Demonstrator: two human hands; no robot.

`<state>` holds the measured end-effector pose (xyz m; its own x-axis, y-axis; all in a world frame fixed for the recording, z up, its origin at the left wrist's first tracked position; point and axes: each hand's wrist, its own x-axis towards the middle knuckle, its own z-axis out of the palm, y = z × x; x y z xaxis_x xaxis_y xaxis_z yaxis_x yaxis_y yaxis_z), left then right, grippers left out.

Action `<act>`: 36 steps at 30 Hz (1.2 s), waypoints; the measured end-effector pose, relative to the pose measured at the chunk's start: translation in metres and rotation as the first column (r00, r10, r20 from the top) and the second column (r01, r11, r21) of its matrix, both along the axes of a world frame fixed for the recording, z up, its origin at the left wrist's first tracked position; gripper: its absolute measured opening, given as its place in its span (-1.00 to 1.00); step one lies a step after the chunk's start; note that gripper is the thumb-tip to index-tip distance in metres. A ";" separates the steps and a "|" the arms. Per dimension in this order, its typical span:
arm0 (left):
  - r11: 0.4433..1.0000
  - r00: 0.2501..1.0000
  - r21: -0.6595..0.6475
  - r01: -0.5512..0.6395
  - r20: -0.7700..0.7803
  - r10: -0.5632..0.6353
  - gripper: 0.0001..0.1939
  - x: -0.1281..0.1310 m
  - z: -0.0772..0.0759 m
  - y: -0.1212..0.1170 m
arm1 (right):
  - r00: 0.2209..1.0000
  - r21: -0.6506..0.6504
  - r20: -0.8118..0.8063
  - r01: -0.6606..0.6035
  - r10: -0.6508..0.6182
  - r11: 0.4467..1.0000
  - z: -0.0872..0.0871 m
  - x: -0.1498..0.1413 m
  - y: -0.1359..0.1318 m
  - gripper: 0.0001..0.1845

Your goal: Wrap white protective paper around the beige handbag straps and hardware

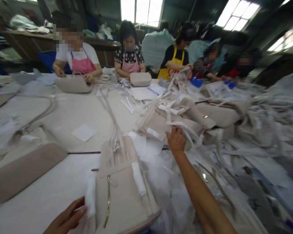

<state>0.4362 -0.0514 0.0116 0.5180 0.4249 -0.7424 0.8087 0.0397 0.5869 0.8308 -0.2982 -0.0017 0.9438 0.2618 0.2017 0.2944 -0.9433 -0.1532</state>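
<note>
A beige handbag (122, 191) lies on the table in front of me, with a gold zipper on its front and long straps running away from me. White wrapping (138, 178) covers a strap on its right side. My left hand (69, 216) is at the bag's lower left, thumb and fingers apart, beside a white-wrapped strap (90, 198); whether they touch is unclear. My right hand (177, 141) reaches forward to a heap of beige bags (158, 122) and white strips (185, 130). Its thumb is spread and its fingertips rest at the strips, partly blurred.
Another beige bag (31, 162) lies at the left. A white paper square (84, 132) is on the table (88, 110). Crumpled clear plastic (161, 175) and wrapping cover the right side. Several co-workers sit across the table, one handling a beige bag (74, 84).
</note>
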 end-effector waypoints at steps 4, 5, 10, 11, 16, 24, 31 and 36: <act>0.976 0.983 -0.114 -0.183 -0.041 0.179 -0.27 0.023 -0.018 -0.004 | 0.987 -0.303 -0.009 -0.155 0.160 0.940 -0.051 0.049 -0.013 -0.57; 0.968 0.982 -0.160 -0.191 -0.031 0.189 -0.31 0.029 -0.022 -0.004 | 0.990 -0.345 0.000 -0.133 0.142 0.929 -0.060 0.063 -0.019 -0.56; 0.954 0.994 -0.286 -0.089 0.036 0.104 -0.44 0.041 -0.036 0.004 | 0.994 -0.386 0.073 -0.045 0.079 0.921 -0.076 0.117 -0.035 -0.43; 0.955 0.994 -0.284 -0.081 0.044 0.098 -0.45 0.040 -0.039 0.005 | 0.995 -0.386 0.070 -0.034 0.066 0.922 -0.073 0.121 -0.033 -0.42; 0.917 0.984 -0.383 -0.114 0.081 0.156 -0.46 0.033 -0.039 0.007 | 0.983 -0.413 -0.166 -0.146 0.083 0.899 -0.014 0.064 -0.017 -0.33; 0.814 0.903 -0.559 -0.155 0.254 0.346 -0.44 0.031 -0.019 -0.007 | 0.718 -0.069 -0.660 -0.348 0.219 0.935 0.037 -0.156 0.013 -0.40; 0.790 0.644 -0.598 -0.135 0.553 0.529 -0.36 -0.002 0.033 -0.029 | 0.220 0.453 -0.869 -0.009 0.444 0.891 0.044 -0.176 0.080 -0.53; 0.832 0.650 -0.547 -0.091 0.601 0.465 -0.19 -0.055 0.040 -0.065 | 0.474 0.414 -0.605 -0.500 0.640 0.761 0.180 -0.190 0.115 -0.54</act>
